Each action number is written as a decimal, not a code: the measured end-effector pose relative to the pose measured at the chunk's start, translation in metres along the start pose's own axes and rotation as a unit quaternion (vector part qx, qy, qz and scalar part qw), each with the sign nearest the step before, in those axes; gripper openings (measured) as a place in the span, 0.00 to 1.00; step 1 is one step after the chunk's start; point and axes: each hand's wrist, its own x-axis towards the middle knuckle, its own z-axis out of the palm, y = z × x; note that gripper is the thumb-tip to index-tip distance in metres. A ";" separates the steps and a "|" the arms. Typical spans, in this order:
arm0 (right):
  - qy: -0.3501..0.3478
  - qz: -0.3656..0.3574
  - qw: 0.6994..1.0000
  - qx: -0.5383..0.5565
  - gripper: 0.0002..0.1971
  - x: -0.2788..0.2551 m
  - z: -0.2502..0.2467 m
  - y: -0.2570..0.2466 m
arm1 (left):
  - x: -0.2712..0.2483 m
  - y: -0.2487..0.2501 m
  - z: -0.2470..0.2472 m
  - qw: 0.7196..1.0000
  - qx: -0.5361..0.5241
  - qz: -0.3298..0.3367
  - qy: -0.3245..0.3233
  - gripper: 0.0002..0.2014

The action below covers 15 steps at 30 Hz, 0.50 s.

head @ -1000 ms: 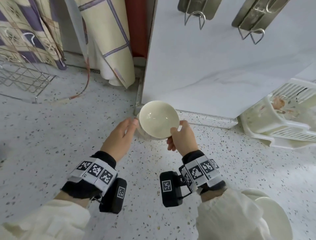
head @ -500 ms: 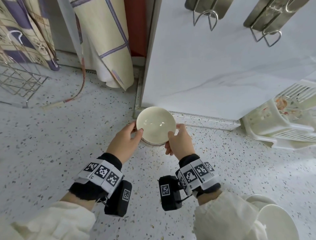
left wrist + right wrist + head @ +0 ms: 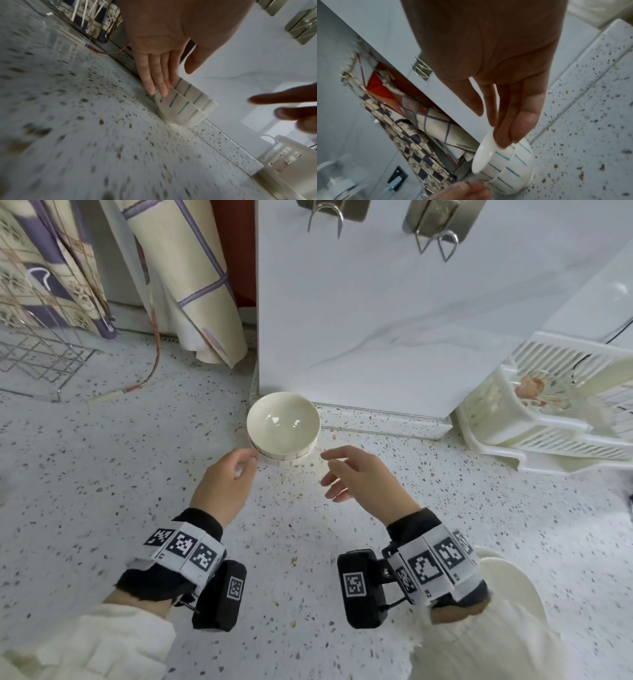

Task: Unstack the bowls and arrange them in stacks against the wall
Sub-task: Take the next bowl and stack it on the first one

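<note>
Released since the earlier frame, the bowl stack (image 3: pixel 283 428) is set against the wall (image 3: pixel 394 313); left hand (image 3: pixel 224 484) and right hand (image 3: pixel 361 474) are relaxed, empty. Remaining bowls (image 3: pixel 507 587) should be fetched next.

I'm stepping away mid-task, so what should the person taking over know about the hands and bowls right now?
Left hand: open, fingertips at the lower bowl's rim, no grip.
Right hand: open, holding nothing, just clear of the bowls.
Stack against the wall: two striped bowls nested, standing on the speckled counter at the panel's left corner.
Source pile: more white bowls at the lower right, partly hidden by the right sleeve.
Done: this bowl is placed.
Left: fetch the remaining bowls and stack them along the wall.
</note>
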 end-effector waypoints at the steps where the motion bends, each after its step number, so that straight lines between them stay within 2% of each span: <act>1: -0.007 -0.012 1.000 0.000 0.14 -0.012 -0.008 0.001 | -0.009 0.000 0.004 1.000 0.000 -0.003 -0.003 0.14; 4: -0.011 -0.042 0.999 0.001 0.13 -0.049 -0.035 0.008 | -0.036 0.005 0.024 1.000 -0.010 0.007 -0.015 0.12; 7: 0.013 -0.058 0.998 -0.010 0.12 -0.079 -0.064 0.027 | -0.062 0.015 0.051 0.999 -0.020 0.020 -0.025 0.12; 15: 0.136 -0.051 0.983 -0.114 0.11 -0.126 -0.127 0.107 | -0.111 0.048 0.129 0.995 -0.031 0.067 -0.073 0.10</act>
